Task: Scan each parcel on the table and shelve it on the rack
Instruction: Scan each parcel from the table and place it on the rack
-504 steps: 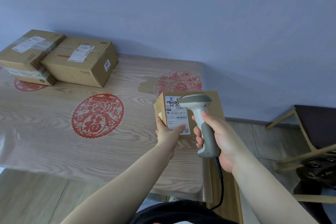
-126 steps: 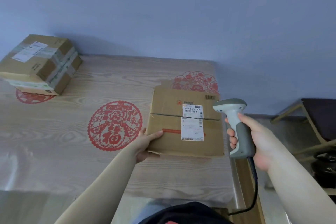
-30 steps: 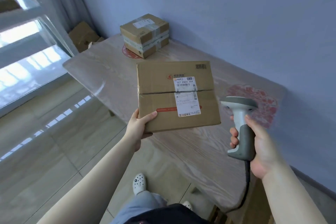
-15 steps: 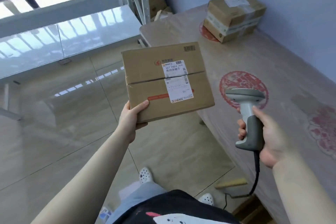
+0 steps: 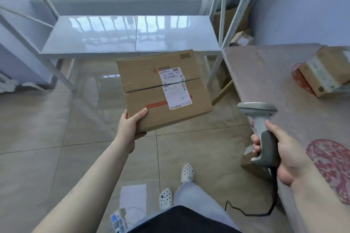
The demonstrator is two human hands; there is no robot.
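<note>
My left hand (image 5: 131,125) grips the near left corner of a flat cardboard parcel (image 5: 151,92) with a white shipping label, holding it in the air above the tiled floor. Just beyond it stands the white metal rack (image 5: 130,51), whose glossy lower shelf lies bare at the parcel's far edge. My right hand (image 5: 280,149) is closed around the handle of a grey barcode scanner (image 5: 260,128), off to the right of the parcel, over the table's edge. One taped cardboard parcel (image 5: 325,72) rests on the wood-grain table (image 5: 265,73) at the far right.
Higher rack shelves run across the top of the view. More cardboard boxes (image 5: 233,19) sit on the floor behind the rack's right post. The scanner's black cable (image 5: 251,212) trails down to the floor. Papers (image 5: 130,204) lie by my feet.
I have turned left from the table toward the rack. The parcel in my left hand has travelled with me and now hangs in front of the lower shelf. The scanner stays in my right hand.
</note>
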